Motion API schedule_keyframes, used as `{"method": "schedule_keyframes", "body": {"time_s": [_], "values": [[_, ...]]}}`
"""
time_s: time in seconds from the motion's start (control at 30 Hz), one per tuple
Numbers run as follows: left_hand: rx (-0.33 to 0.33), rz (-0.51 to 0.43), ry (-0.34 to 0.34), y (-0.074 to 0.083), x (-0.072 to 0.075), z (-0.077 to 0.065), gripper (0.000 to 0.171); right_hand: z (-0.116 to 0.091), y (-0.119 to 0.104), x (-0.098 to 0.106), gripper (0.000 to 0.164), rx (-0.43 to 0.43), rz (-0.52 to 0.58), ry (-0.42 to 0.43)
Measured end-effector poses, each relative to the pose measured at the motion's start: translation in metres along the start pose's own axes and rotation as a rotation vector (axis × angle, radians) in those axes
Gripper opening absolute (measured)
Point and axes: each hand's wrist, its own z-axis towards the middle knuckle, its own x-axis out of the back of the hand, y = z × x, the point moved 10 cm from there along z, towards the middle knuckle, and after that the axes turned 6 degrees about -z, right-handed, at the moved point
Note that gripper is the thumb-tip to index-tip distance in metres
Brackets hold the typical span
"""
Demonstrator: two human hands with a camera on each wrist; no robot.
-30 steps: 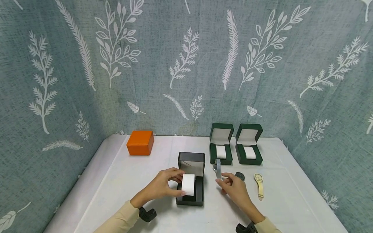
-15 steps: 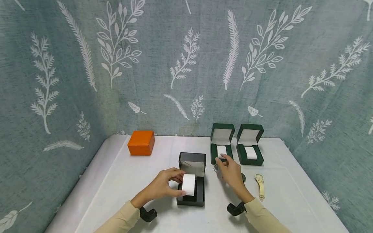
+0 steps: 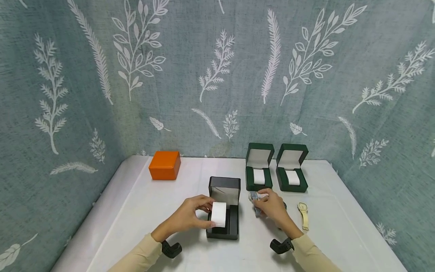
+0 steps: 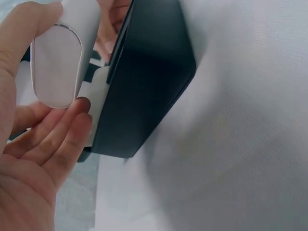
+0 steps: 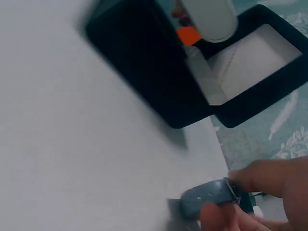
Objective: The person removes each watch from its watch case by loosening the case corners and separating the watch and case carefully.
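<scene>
My left hand (image 3: 188,215) holds a white watch cushion (image 3: 218,214) between thumb and fingers. The cushion is over the open black watch box (image 3: 222,235), whose lid stands up at the back. Seen from the left wrist, its rounded end (image 4: 57,67) is between the thumb above and the fingertips below. To the right of the box, my right hand (image 3: 273,207) pinches a wristwatch with a grey strap (image 3: 257,212). In the right wrist view the holed end of the strap (image 5: 204,198) sticks out from the fingers, near the table; the fingers hide part of the watch.
Behind the right hand stand two open green watch boxes (image 3: 259,187) with white cushions inside. A gold watch (image 3: 303,217) lies at the right. A dark round watch (image 3: 284,205) is mostly hidden by the right hand. A closed orange box (image 3: 164,166) sits back left.
My right hand moved from the strap's lower end forward to the watch's far end, then came back a little, holding it near the middle. The left hand and cushion have stayed in place.
</scene>
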Motion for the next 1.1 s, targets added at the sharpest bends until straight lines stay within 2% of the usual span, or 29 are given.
{"method": "schedule_keyframes", "body": {"time_s": [0.13,0.23,0.33,0.6,0.8,0.93,1.1], "values": [[-0.004,0.003,-0.008,-0.002,-0.002,0.001,0.062,-0.001,0.004,-0.012,0.060,-0.060,0.008,-0.137],[-0.011,0.007,-0.011,-0.002,-0.004,0.001,0.061,-0.003,0.006,-0.018,0.063,-0.089,0.005,-0.218],[-0.012,0.007,-0.007,-0.001,-0.004,0.002,0.062,-0.003,0.009,-0.019,0.063,-0.117,-0.003,-0.250],[-0.005,0.003,-0.005,-0.001,-0.002,0.002,0.062,0.004,0.010,-0.019,0.063,-0.084,-0.018,-0.263],[-0.011,-0.005,-0.003,0.000,-0.002,0.002,0.060,0.003,0.011,-0.021,0.042,-0.112,0.001,-0.267],[-0.014,-0.007,0.002,0.001,-0.002,0.001,0.060,0.003,0.010,-0.016,0.035,-0.117,-0.035,-0.232],[-0.016,-0.003,-0.001,0.001,-0.001,0.001,0.060,-0.002,0.005,-0.007,0.038,-0.081,-0.036,-0.179]]}}
